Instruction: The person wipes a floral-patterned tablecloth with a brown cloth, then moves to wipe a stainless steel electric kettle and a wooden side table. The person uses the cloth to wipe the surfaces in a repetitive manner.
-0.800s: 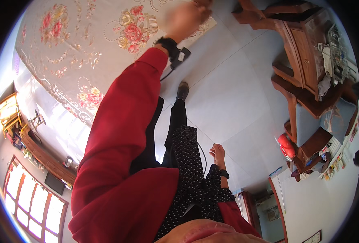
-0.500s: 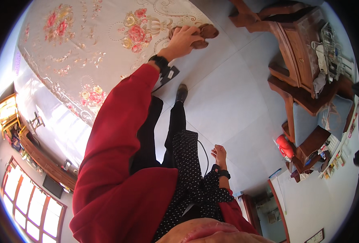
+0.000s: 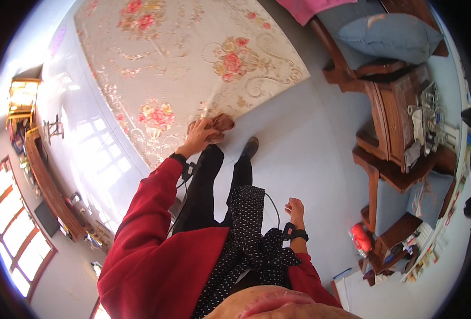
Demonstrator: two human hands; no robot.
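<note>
Watching left hand (image 3: 197,137) gripping brown rag (image 3: 224,123) at tablecloth (image 3: 187,64) edge, bunching probably giving fuller hold; right hand (image 3: 295,208) is hanging apart, half-closed, seemingly holding nothing.

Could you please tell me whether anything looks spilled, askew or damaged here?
Nothing clearly stands out: the floral tablecloth shows no visible spill or tear, and the crumpled brown cloth near its edge is in the left hand.
</note>
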